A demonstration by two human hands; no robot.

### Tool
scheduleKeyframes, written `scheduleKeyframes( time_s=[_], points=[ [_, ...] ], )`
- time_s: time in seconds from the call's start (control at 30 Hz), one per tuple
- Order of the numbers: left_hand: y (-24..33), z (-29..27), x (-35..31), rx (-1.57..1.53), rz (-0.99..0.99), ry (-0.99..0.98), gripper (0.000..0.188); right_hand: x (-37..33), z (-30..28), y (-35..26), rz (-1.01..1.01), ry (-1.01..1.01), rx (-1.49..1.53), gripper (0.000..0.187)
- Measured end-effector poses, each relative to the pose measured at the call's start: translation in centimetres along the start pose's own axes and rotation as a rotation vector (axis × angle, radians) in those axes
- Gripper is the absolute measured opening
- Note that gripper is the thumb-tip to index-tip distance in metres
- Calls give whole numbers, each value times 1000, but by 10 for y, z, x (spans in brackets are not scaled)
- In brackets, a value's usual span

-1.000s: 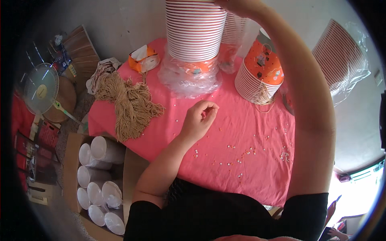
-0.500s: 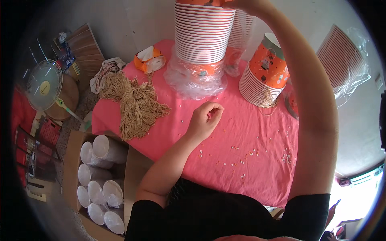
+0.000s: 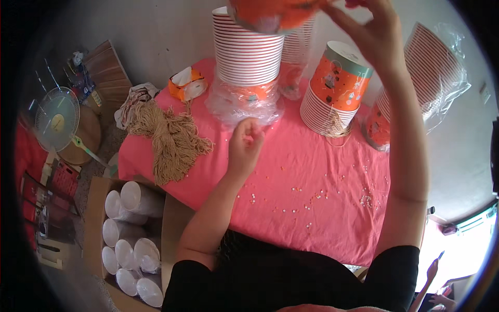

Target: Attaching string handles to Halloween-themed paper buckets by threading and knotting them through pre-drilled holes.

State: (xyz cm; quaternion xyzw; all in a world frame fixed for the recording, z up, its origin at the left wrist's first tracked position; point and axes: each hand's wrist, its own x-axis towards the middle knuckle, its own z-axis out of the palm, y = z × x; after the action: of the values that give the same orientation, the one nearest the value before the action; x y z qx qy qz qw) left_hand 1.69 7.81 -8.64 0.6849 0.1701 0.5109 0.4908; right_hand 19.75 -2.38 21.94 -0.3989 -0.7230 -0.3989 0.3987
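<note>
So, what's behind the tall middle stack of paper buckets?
A second stack, wrapped in clear plastic, shows past its right side. The tall stack and the orange bucket in the right hand hide the rest of it and anything directly behind.

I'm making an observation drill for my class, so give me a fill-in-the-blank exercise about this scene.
1. The right hand holds a patterned paper bucket coloured mainly ____.
2. A bundle of tan string lies on the ____ side of the pink cloth-covered table.
3. White, round, plastic-wrapped containers sit in an open brown cardboard ____.

Missing words: orange; left; box.
</note>
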Motion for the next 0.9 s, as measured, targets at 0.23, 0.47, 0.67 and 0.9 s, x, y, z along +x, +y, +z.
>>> scheduleKeyframes(
  time_s=[0.23, 0.47, 0.67, 0.9],
  points=[
    [23, 0, 4, 100, 178, 219, 56, -79, -18, -59, 122, -50, 36, 34],
    [-10, -1, 5, 102, 149, 63, 29, -107, -31, -118, 261, -292, -121, 31],
    [-1, -15, 8, 80, -79, 74, 21, -126, -19, -133, 367, -549, -169, 35],
    [38, -66, 15, 589, -101, -134, 15, -143, -13, -131, 356, -700, -159, 27]
  ],
)
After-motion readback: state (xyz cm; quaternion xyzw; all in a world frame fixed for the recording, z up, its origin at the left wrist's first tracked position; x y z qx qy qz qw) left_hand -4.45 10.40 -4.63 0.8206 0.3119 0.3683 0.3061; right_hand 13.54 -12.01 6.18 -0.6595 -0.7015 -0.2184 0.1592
